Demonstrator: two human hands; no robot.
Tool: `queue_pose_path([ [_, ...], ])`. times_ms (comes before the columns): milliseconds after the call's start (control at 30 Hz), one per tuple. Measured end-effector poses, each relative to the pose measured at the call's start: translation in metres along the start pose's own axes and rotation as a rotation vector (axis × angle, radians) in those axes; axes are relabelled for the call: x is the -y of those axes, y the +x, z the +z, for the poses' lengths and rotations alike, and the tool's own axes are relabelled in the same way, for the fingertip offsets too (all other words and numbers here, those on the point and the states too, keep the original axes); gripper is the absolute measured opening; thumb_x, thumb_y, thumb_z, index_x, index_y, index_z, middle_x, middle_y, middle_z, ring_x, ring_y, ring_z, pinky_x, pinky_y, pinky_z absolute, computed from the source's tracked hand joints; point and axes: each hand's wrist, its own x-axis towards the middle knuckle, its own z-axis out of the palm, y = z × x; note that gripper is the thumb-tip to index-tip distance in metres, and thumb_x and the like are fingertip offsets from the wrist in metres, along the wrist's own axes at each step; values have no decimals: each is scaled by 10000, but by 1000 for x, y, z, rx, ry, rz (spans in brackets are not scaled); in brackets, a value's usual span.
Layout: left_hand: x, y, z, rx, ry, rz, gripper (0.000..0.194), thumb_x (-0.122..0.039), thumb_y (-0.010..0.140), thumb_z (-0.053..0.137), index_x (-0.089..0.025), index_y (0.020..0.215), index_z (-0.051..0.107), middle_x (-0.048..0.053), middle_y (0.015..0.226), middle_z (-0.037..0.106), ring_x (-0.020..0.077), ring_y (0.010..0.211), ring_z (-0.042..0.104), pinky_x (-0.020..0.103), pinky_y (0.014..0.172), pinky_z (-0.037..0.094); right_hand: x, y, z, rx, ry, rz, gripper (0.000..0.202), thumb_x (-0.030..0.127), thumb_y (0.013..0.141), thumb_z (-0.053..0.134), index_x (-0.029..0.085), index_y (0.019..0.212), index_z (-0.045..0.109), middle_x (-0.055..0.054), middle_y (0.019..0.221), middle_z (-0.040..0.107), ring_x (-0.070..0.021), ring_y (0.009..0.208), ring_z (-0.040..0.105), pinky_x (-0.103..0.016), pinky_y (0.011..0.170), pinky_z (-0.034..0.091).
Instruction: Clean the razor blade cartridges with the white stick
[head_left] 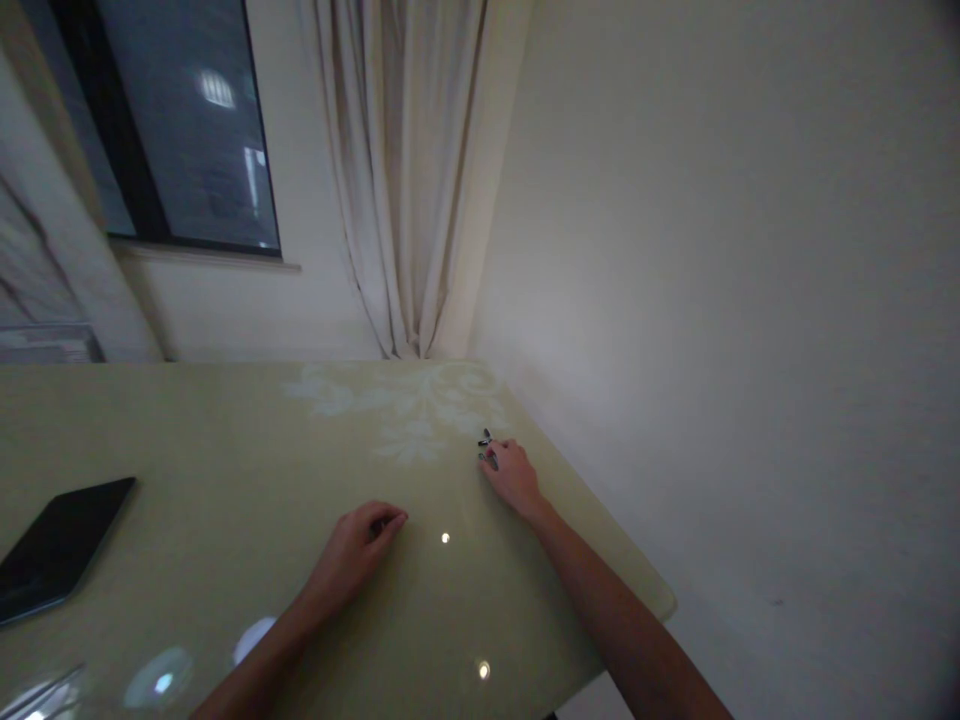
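Right, the metal piece (pixel 485 439) is at the fingertips of the right hand (pixel 514 476), just ahead of them and slightly to their left, with another glint of it between thumb and forefinger. It looks to be in more than one part, mostly dark with bright edges, but it is too small to say which way its long axis runs. The right hand is plainly the nearer one; it comes in from behind and to the right, back of the hand up, thumb on the left side. Its fingers are bent to a narrow gap about the piece; whether they grip it or only touch it, I can't tell

The left hand (pixel 349 548) is well apart from the piece, nearer the body and to the left of the right hand. Its fingers curl in, the tips close together, and nothing can be seen held there

Under both is the table (pixel 247 440), glossy and yellow-green, with a pale leaf pattern (pixel 412 440) ahead and left of the right hand. Far left of the left hand lies a dark tablet (pixel 66 545). A wall (pixel 675 250) rises to the right of the right hand; beyond both hands are a curtain (pixel 405 150) and a window (pixel 187 120)
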Motion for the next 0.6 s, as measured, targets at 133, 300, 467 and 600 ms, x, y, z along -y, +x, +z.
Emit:
queue_pose_path([
  [133, 0, 0, -6, -24, -29, -29, 407, -560, 869, 574, -223, 867, 804, 103, 924, 831, 305, 873, 740, 387, 801, 568, 7, -1, 1, 4, 6, -20, 145, 277, 1007, 643, 211, 1080, 750, -138, 1216, 680, -272, 1126, 626, -346, 945, 479],
  [300, 3, 1, -12, -20, -4, -41, 448, -580, 880, 549, -213, 887, 807, 108, 928, 825, 306, 867, 737, 388, 797, 553, 38, -8, 10, 21, 31, -88, 119, 281, 1003, 652, 221, 1032, 750, -110, 1188, 694, -249, 1101, 637, -323, 958, 480],
  [467, 15, 5, -23, -74, 130, -41, 442, -533, 889, 527, -202, 971, 808, 117, 975, 807, 298, 875, 728, 391, 822, 545, 106, -20, 27, 80, 81, -220, 144, 298, 1014, 641, 217, 1064, 749, -131, 1203, 676, -277, 1102, 636, -367, 948, 502],
  [600, 30, 10, -39, -155, 312, -75, 458, -492, 834, 627, -188, 1131, 796, 142, 1105, 782, 325, 1026, 729, 401, 923, 534, 157, -28, 39, 135, 131, -306, 189, 352, 1030, 631, 222, 1103, 747, -136, 1223, 670, -301, 1132, 640, -392, 933, 530],
])
